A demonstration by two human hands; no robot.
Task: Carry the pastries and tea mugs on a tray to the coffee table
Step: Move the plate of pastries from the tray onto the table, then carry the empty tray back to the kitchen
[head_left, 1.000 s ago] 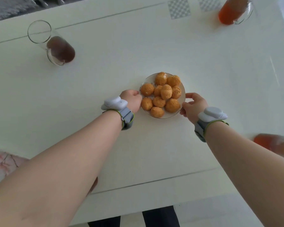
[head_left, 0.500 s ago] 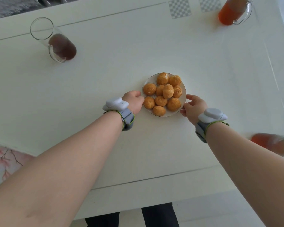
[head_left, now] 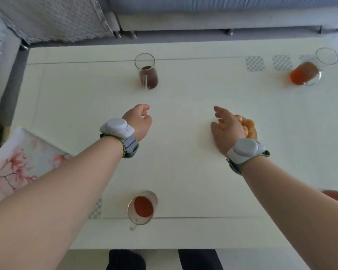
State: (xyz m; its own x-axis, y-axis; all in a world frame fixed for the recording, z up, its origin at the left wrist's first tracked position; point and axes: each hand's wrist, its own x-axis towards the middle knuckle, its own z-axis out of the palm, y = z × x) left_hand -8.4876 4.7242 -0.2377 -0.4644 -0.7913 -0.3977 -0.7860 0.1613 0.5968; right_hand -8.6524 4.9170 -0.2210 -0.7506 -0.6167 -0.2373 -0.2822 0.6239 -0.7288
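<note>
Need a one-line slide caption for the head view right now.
Both empty hands, left and right, hover over the white table among glass tea mugs; pastries beside the right hand.

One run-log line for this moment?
left hand: empty | right hand: open, above pastries | mugs: on table

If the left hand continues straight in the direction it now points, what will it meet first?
Probably the dark tea mug: the left hand points up and slightly right, with only bare table between them. Its height above the table is unclear.
</note>
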